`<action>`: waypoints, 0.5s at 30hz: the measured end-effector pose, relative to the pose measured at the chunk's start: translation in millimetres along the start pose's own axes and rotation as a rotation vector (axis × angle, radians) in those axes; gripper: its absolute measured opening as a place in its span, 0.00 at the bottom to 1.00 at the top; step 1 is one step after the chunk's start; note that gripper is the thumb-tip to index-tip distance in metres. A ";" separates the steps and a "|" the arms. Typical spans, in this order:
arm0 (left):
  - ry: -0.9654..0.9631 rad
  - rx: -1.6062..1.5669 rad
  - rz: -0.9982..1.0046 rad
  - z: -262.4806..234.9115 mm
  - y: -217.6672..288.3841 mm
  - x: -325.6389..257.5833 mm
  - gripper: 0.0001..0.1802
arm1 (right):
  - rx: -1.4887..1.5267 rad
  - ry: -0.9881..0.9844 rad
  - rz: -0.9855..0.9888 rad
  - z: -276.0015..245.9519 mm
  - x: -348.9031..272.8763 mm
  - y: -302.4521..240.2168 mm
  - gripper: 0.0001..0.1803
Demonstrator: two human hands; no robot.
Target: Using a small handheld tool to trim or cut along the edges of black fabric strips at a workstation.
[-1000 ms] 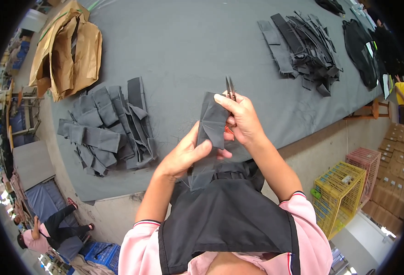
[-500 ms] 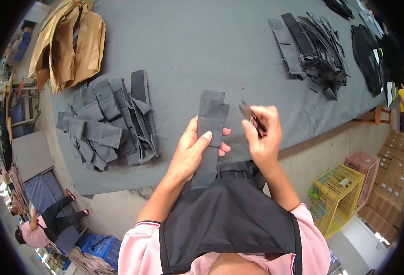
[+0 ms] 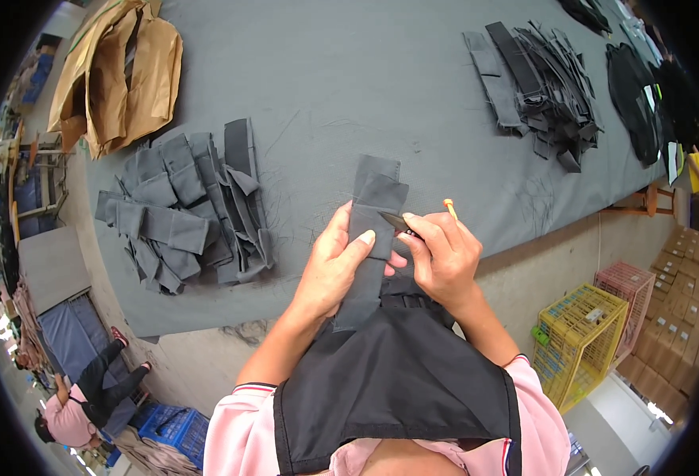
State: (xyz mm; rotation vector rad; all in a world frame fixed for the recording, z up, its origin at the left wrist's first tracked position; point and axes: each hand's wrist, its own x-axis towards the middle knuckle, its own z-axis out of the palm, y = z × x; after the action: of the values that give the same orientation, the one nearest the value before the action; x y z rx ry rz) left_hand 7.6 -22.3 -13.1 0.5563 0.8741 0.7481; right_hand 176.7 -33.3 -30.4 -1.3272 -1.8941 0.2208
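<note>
Between thumb and fingers, my left hand (image 3: pixel 327 268) grips a grey fabric strip (image 3: pixel 360 285) with folded, stitched layers at its far end. The thumb presses on top, and fingertips show past the strip's right edge. My right hand (image 3: pixel 450 260) is closed around dark thread snips (image 3: pixel 395 223), whose pointed tip lies at the strip's right edge, near the fold. Whether the blades are touching a thread cannot be seen. A small orange-tipped piece (image 3: pixel 449 206) sticks up behind the right fingers.
On the grey-covered table (image 3: pixel 349 79) lie a heap of grey strips (image 3: pixel 179 206) at left and another bundle (image 3: pixel 544 87) at far right. Loose threads are scattered about. A brown paper bag (image 3: pixel 119 79) stands far left. Yellow crate (image 3: pixel 579 341) at right; another person (image 3: pixel 72 420) lower left.
My right hand has moved left, bringing the snips from beside the strip to its right edge. The strip's far end has shifted slightly right.
</note>
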 end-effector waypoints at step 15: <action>0.071 0.179 0.105 3.8 -4.9 0.1 0.32 | 0.155 -0.006 0.114 10.9 4.7 -8.6 0.13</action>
State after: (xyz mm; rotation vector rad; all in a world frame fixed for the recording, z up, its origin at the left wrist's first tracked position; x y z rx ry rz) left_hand 12.5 -25.8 -14.5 0.7427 0.9900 0.7925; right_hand 162.4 -29.9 -30.6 -1.3308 -1.7697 0.4219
